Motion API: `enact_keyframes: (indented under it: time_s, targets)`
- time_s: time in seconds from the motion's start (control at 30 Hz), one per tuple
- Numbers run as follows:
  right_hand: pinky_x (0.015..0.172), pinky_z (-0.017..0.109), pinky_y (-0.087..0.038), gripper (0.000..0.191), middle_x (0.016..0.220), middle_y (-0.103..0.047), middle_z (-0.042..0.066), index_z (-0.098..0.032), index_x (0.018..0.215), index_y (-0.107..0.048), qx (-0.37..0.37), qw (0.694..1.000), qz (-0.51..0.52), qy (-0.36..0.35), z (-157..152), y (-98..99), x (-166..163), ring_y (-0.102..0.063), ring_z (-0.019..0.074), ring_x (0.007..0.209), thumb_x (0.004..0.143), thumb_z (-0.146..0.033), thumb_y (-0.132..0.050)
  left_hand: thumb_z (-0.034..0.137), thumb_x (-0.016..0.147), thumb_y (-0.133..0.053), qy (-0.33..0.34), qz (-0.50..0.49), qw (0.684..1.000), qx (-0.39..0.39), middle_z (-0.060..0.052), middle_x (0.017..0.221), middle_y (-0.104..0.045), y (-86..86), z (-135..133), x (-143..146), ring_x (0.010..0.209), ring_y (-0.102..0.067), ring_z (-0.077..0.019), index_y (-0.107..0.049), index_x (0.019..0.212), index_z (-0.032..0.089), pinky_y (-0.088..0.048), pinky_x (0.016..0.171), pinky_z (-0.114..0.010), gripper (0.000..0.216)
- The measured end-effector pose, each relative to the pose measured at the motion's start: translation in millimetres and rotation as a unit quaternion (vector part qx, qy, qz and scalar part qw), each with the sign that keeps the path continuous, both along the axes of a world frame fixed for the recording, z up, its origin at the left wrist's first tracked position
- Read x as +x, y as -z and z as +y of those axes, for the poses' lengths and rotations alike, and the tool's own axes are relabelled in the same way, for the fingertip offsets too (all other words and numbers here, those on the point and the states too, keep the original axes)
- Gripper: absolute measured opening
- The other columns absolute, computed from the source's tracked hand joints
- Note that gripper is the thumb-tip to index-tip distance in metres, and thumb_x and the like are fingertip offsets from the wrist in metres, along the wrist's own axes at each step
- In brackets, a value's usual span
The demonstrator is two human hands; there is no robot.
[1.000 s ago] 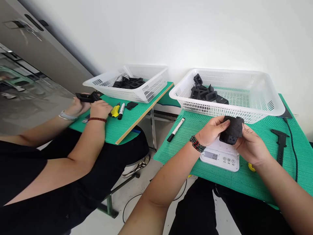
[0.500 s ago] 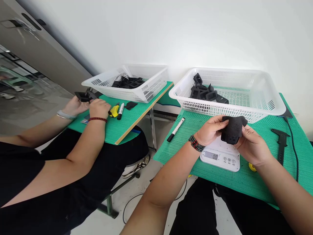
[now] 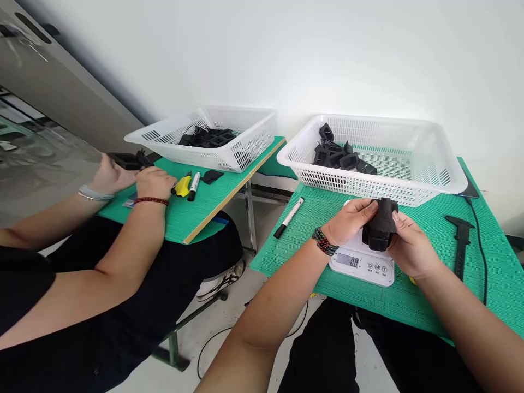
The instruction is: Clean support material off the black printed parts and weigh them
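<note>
— What is being held?
— A black foam block (image 3: 380, 225), dark and rough, is gripped by the left hand (image 3: 349, 220) and the right hand (image 3: 411, 246).
— Where is it kept?
— It is held just above the white scale (image 3: 362, 263).

A matte black, blocky foam part with rounded corners (image 3: 379, 229) is held upright between the left hand (image 3: 350, 221) and right hand (image 3: 411, 248), fingers of both wrapped round its sides.

Black foam block (image 3: 380, 225), white perforated basket (image 3: 409, 188) – green ribbed mat (image 3: 327, 210), white scale (image 3: 362, 265)
</note>
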State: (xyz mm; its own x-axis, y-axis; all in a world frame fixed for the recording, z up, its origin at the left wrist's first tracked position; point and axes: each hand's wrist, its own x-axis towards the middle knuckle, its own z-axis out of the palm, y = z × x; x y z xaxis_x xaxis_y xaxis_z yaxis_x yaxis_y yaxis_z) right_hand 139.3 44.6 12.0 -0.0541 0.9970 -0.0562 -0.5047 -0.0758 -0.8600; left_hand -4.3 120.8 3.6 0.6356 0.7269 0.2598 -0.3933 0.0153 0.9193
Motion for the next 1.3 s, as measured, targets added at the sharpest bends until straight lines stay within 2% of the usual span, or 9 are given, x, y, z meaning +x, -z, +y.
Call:
enact_keyframes:
  time_s: [0.27,0.37,0.5,0.63,0.83,0.93,1.07,1.17,1.3]
  targets:
    - [0.077,0.022,-0.057,0.027,0.092,-0.077,-0.003,-0.026,0.096,-0.075,-0.021,0.998,0.061,0.009,6,4.3,6,-0.069,0.0126,0.081,0.077,-0.043,-0.085,0.061,0.072,-0.082,0.0,-0.025,0.998,-0.052,-0.009,0.09,-0.075,-1.8,0,3,0.085,-0.067,-0.021,-0.078,0.093,0.015,-0.049,0.078,-0.033,0.051]
    - [0.087,0.029,-0.058,0.025,0.099,-0.078,-0.001,-0.028,0.097,-0.074,0.0,0.998,0.059,-0.006,5,0.4,6,-0.07,0.0166,0.09,0.078,-0.042,-0.083,0.059,0.066,-0.087,-0.014,-0.043,0.996,-0.081,-0.01,0.093,-0.076,-7.9,-3,3,0.089,-0.069,-0.023,-0.078,0.09,0.016,-0.051,0.082,-0.034,0.05]
    - [0.097,0.039,-0.055,0.03,0.102,-0.078,0.001,-0.029,0.095,-0.074,0.025,0.998,0.052,-0.033,4,-5.2,5,-0.071,0.0217,0.098,0.07,-0.039,-0.087,0.048,0.06,-0.094,-0.018,-0.065,0.991,-0.117,-0.005,0.084,-0.074,-14.6,-4,-2,0.078,-0.067,-0.0176,-0.076,0.087,0.017,-0.05,0.077,-0.03,0.044]
    - [0.101,0.042,-0.052,0.027,0.099,-0.078,0.0,-0.029,0.094,-0.075,0.032,0.997,0.048,-0.052,3,-6.9,3,-0.071,0.0216,0.1,0.07,-0.033,-0.086,0.041,0.063,-0.094,0.01,-0.074,0.99,-0.123,-0.004,0.083,-0.073,-14.8,-1,-7,0.076,-0.066,-0.0162,-0.076,0.09,0.017,-0.05,0.076,-0.029,0.041]
    - [0.098,0.045,-0.055,0.022,0.099,-0.079,-0.002,-0.03,0.089,-0.073,0.032,0.996,0.067,-0.05,5,-5.1,4,-0.071,0.0237,0.101,0.069,-0.029,-0.083,0.047,0.067,-0.09,-0.015,-0.066,0.992,-0.105,-0.004,0.082,-0.073,-12.6,0,-7,0.073,-0.065,-0.0153,-0.074,0.091,0.016,-0.048,0.069,-0.027,0.043]
    - [0.094,0.043,-0.057,0.023,0.098,-0.078,-0.001,-0.03,0.094,-0.073,0.029,0.996,0.063,-0.048,6,-3.5,5,-0.072,0.0233,0.097,0.074,-0.037,-0.081,0.051,0.068,-0.089,-0.022,-0.059,0.993,-0.096,-0.004,0.081,-0.073,-14.0,-1,-6,0.071,-0.065,-0.0152,-0.074,0.09,0.016,-0.049,0.067,-0.027,0.043]
    - [0.087,0.041,-0.059,0.029,0.095,-0.078,0.0,-0.03,0.098,-0.073,0.023,0.996,0.071,-0.039,7,-1.2,6,-0.072,0.0219,0.088,0.079,-0.05,-0.079,0.049,0.065,-0.091,-0.013,-0.055,0.994,-0.089,-0.006,0.085,-0.074,-15.3,-1,-7,0.078,-0.067,-0.0174,-0.075,0.093,0.016,-0.051,0.072,-0.028,0.046]
    - [0.086,0.038,-0.058,0.027,0.093,-0.077,-0.001,-0.03,0.098,-0.073,0.027,0.997,0.062,-0.033,7,-1.7,5,-0.071,0.0198,0.085,0.076,-0.041,-0.084,0.045,0.062,-0.093,-0.004,-0.053,0.994,-0.093,-0.006,0.088,-0.075,-14.8,-1,-8,0.077,-0.067,-0.0171,-0.075,0.094,0.016,-0.052,0.074,-0.029,0.047]
    - [0.092,0.041,-0.055,0.031,0.099,-0.077,0.0,-0.03,0.099,-0.073,0.04,0.998,0.05,-0.027,5,-6.3,2,-0.07,0.0214,0.092,0.072,-0.037,-0.086,0.046,0.063,-0.093,-0.007,-0.057,0.994,-0.097,-0.006,0.086,-0.074,-13.6,0,-8,0.076,-0.066,-0.0169,-0.076,0.093,0.016,-0.049,0.072,-0.029,0.046]
